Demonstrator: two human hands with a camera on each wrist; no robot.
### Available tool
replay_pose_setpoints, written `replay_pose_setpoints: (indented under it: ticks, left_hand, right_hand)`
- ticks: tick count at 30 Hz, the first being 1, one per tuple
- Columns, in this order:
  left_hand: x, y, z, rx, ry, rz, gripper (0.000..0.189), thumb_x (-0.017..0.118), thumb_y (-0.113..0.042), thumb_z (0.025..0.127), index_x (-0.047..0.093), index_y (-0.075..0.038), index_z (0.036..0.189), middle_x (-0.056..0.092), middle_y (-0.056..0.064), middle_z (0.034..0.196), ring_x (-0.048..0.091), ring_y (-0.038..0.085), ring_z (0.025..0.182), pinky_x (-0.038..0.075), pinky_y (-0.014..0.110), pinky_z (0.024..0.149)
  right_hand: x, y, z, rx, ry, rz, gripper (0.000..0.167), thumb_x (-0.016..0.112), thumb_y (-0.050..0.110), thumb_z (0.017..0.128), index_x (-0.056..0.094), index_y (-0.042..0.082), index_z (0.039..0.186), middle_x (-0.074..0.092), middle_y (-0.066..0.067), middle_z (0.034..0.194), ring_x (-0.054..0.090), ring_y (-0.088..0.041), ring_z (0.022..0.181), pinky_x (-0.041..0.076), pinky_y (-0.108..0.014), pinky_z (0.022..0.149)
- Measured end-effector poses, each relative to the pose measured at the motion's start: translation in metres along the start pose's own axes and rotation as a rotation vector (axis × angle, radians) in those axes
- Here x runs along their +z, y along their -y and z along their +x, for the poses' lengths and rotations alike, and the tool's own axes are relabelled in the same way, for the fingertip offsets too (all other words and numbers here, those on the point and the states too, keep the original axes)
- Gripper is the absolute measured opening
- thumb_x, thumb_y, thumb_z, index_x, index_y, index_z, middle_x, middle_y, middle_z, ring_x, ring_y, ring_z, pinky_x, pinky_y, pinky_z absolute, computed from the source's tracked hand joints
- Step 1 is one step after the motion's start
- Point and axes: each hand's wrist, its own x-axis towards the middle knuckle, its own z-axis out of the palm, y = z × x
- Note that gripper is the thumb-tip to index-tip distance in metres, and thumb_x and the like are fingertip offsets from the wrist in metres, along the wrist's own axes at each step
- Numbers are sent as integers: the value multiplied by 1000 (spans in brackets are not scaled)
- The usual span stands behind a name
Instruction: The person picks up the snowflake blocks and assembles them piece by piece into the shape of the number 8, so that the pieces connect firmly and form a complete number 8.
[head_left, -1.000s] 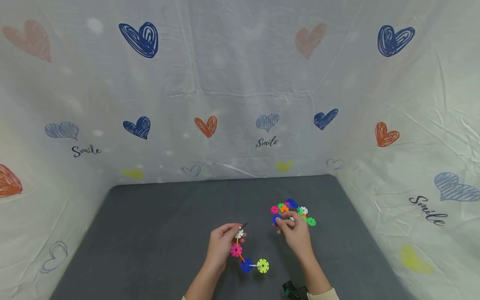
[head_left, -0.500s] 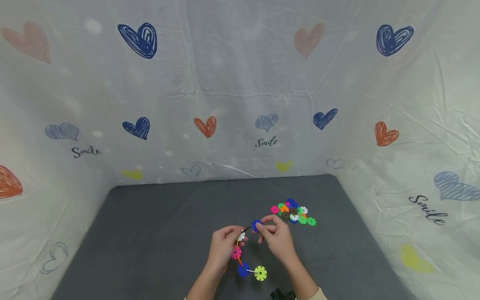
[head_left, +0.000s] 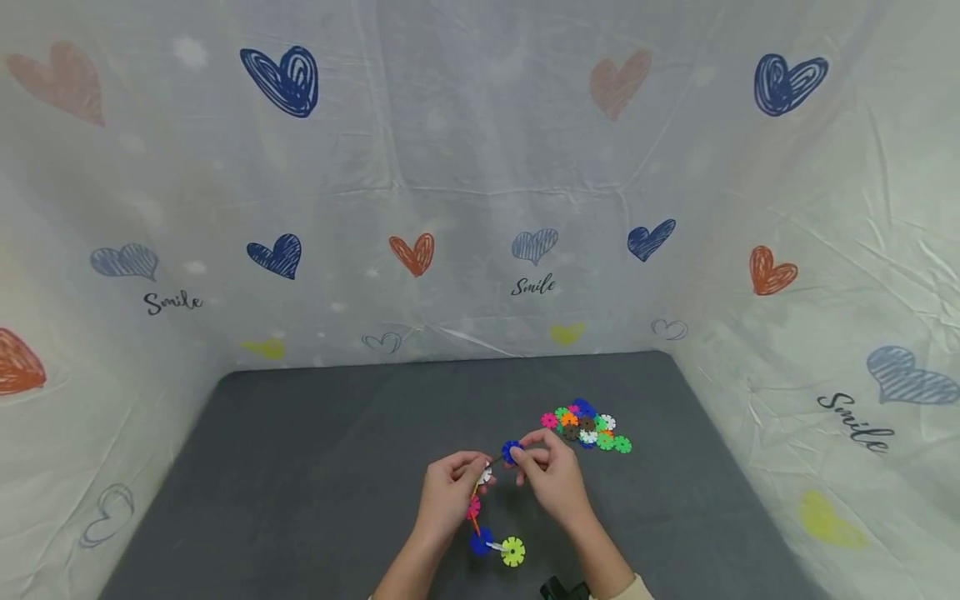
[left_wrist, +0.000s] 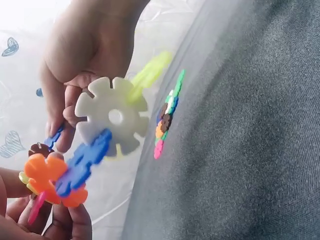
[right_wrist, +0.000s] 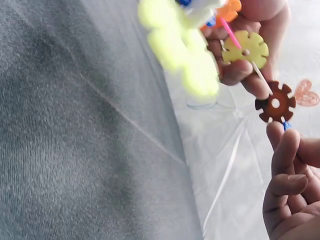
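Observation:
My left hand pinches a chain of notched plastic discs near its upper end. Down from it hang white, pink, blue and yellow-green discs, with others edge-on between them. The chain's upper end is a brown disc, sticking out past the left fingers. My right hand pinches a loose blue disc between thumb and fingertips. In the right wrist view, this disc's edge meets the brown disc's notched rim; the right fingers hide most of it.
A pile of loose discs in several colours lies on the dark grey table, beyond the right hand. A black object shows by the right wrist at the bottom edge. A white heart-printed cloth encloses the table's back and sides.
My right hand has come left from the pile with the blue disc, bringing it to the brown disc at the chain's end. The chain's lower end has swung left and nearer to me.

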Motion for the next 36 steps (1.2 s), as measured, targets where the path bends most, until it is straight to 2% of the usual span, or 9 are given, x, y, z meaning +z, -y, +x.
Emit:
replay_pose_setpoints:
  ticks: [4, 7, 13, 18, 23, 29, 33, 36]
  left_hand:
    - [1, 0, 0, 47, -31, 50, 25, 64, -24, 101, 75, -2, 104, 75, 8, 80, 70, 31, 72, 54, 25, 55]
    - [2, 0, 0, 54, -49, 51, 22, 64, -23, 101, 75, -4, 102, 75, 7, 80, 70, 29, 72, 55, 25, 57]
    - [2, 0, -1, 48, -35, 43, 24, 64, -22, 101, 74, -1, 103, 75, 8, 80, 70, 30, 72, 53, 24, 56]
    - [2, -1, -2, 55, -24, 47, 25, 63, -21, 101, 73, 1, 104, 75, 8, 79, 67, 22, 66, 52, 24, 52]
    - [3, -3, -2, 50, -11, 44, 25, 62, -21, 102, 73, 2, 105, 75, 9, 81, 68, 19, 67, 54, 24, 55]
    - [5, -2, -1, 51, -27, 48, 26, 64, -21, 101, 73, 2, 104, 75, 8, 80, 70, 26, 72, 53, 24, 57]
    - [5, 1, 0, 67, -41, 63, 24, 64, -22, 101, 74, 0, 102, 75, 8, 81, 71, 31, 76, 53, 24, 57]
    - [5, 4, 0, 84, -56, 77, 21, 64, -23, 100, 75, -4, 100, 76, 9, 82, 71, 30, 76, 53, 25, 58]
  right_hand:
    - [0, 1, 0, -21, 3, 10, 16, 69, 20, 97, 59, 8, 102, 76, -14, 80, 59, -15, 50, 35, -20, 44]
    - [-2, 2, 1, -23, 25, 14, 18, 69, 21, 97, 59, 7, 101, 76, -12, 81, 58, -13, 51, 39, -21, 46]
    - [-9, 1, 1, -43, 72, 16, 17, 69, 18, 97, 58, 5, 99, 77, -11, 84, 60, -18, 54, 48, -25, 54]
    - [-11, -1, 1, -70, 89, 12, 15, 67, 17, 98, 59, 5, 99, 77, -13, 83, 60, -15, 54, 50, -30, 54]
    - [-10, -5, 1, -86, 79, 16, 17, 67, 19, 98, 59, 4, 100, 77, -13, 84, 61, -27, 56, 52, -32, 54]
    - [-7, -4, 0, -113, 93, 49, 14, 67, 14, 97, 59, 3, 97, 76, -17, 85, 61, -16, 55, 51, -30, 52]
    - [-6, -3, 1, -148, 92, 48, 12, 67, 12, 97, 60, 4, 94, 76, -17, 84, 61, -29, 55, 50, -29, 50]
    - [-6, -3, 2, -166, 92, 52, 11, 67, 11, 97, 60, 4, 92, 76, -16, 83, 59, -36, 55, 50, -30, 50]
